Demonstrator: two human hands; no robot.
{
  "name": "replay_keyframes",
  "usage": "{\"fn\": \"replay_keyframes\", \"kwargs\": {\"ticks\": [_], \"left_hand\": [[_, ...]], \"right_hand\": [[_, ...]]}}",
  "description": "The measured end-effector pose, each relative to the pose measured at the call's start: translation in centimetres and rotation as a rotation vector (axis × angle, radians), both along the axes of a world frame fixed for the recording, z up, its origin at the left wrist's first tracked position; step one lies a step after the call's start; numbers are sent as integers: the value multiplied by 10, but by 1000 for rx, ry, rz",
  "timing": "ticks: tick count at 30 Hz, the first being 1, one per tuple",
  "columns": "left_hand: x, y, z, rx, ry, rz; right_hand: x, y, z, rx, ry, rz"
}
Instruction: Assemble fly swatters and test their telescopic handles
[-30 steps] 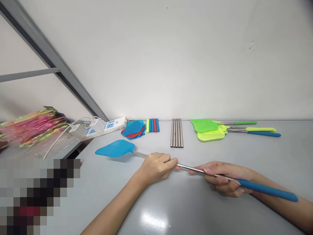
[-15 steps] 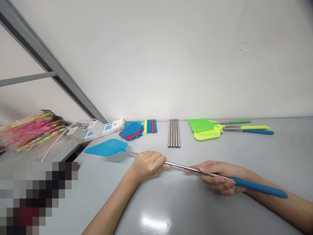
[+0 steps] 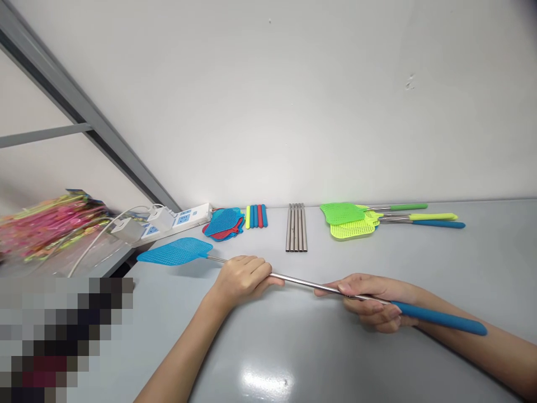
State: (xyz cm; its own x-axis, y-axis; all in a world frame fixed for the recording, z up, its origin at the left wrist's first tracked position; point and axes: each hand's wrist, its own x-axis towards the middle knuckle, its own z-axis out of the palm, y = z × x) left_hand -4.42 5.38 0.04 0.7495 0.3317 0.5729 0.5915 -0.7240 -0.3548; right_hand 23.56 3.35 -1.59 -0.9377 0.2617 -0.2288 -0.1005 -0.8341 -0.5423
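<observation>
Both hands hold one fly swatter (image 3: pixel 300 281) with a blue perforated head, a metal rod and a blue grip. My left hand (image 3: pixel 245 280) is wrapped round the rod near the head, knuckles up. Further right, my right hand (image 3: pixel 369 302) grips the rod close to the blue handle, its fingers curled from below. The swatter slants down to the right above the grey table. Behind it lie a row of metal tubes (image 3: pixel 296 228), several coloured handle sleeves (image 3: pixel 256 216) and a pile of blue and red swatter heads (image 3: pixel 224 224).
Whole swatters with green and yellow heads (image 3: pixel 352 224) lie at the back right. A white power strip (image 3: pixel 180 221) with plugs and a cable sits at the back left. Beyond it are bagged pink and yellow goods (image 3: pixel 59 224). A white wall (image 3: pixel 314 112) rises behind the table.
My left hand and the blue swatter head have moved slightly left, away from my right hand, and more bare rod shows between the hands. The view has shifted a little.
</observation>
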Motion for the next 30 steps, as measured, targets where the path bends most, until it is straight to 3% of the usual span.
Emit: {"fn": "replay_keyframes", "kwargs": {"ticks": [30], "left_hand": [[-10, 2, 2, -13, -3, 31]], "right_hand": [[5, 2, -1, 34, -29, 17]]}}
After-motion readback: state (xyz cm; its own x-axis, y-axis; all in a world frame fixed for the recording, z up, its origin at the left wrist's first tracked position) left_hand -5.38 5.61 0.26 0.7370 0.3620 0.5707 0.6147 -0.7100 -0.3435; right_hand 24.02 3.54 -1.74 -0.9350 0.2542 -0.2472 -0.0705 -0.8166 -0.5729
